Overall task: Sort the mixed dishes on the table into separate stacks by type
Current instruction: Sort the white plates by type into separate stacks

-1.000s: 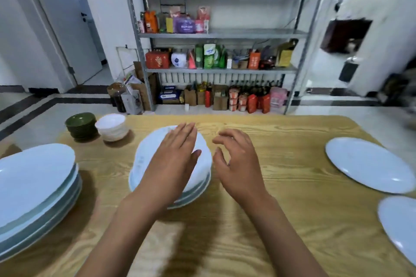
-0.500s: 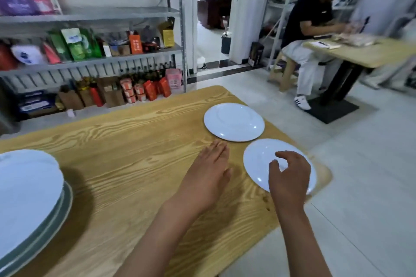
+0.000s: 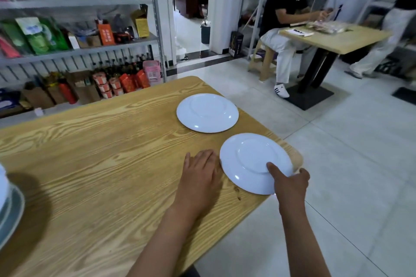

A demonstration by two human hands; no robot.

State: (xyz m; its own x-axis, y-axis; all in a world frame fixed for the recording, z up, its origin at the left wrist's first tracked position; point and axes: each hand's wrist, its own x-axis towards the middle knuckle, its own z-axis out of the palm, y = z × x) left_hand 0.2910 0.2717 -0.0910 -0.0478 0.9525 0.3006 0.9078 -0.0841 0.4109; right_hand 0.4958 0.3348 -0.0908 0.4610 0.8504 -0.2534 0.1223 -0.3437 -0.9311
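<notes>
Two white plates lie apart near the right end of the wooden table point(image 3: 94, 155). The near plate point(image 3: 249, 159) sits at the table's right corner, and my right hand point(image 3: 290, 184) grips its near right rim, thumb on top and fingers under the edge. The far plate point(image 3: 207, 112) lies untouched behind it. My left hand point(image 3: 199, 175) rests flat on the table, fingers apart, just left of the near plate and touching its rim or very close to it. A stack of plates point(image 3: 9, 207) shows at the left edge, mostly cut off.
The table's right edge drops to a tiled floor point(image 3: 337, 186). A metal shelf unit point(image 3: 78, 51) full of packaged goods stands behind the table. A seated person point(image 3: 286, 29) works at another wooden table point(image 3: 337, 40) at the back right.
My view swung right from the centre stack to the two plates. My right hand has slid from on top of the near plate to grip its rim; my left hand moved up beside it.
</notes>
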